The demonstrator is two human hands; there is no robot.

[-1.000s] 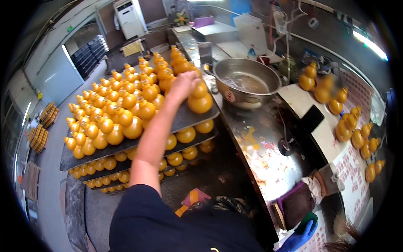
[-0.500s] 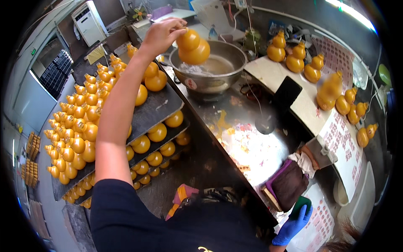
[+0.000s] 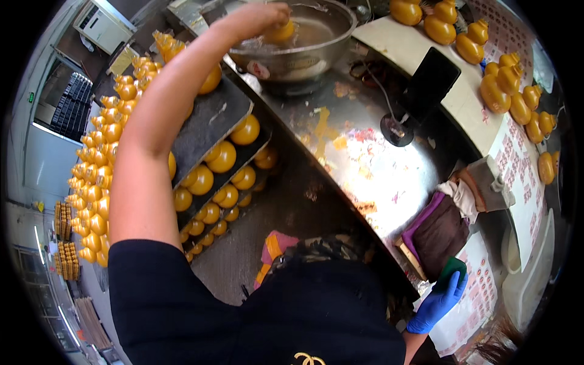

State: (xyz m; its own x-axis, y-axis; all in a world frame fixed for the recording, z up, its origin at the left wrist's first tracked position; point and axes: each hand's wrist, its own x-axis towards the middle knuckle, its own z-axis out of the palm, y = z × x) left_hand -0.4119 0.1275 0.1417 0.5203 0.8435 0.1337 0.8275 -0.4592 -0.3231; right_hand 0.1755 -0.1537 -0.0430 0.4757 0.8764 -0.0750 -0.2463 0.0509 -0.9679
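Observation:
At the top, my left hand reaches over the wide metal bowl. Its fingers are closed round the upper part of an orange-yellow gourd, whose lower part is down inside the bowl; the bowl seems to hold some liquid. My right hand, in a blue glove, is at the lower right with its fingers on a dark green pad. That pad lies against the edge of a dark brown folded cloth on a purple cloth and a wooden block.
Stacked black trays full of gourds stand at the left. A black phone on a round-based stand is on the stained metal table. Several gourds line the raised shelf at the right, near printed sheets.
My left hand has lowered the gourd from above the bowl's rim into it. The whole view has shifted, while my right hand stays beside the cloth with the green pad.

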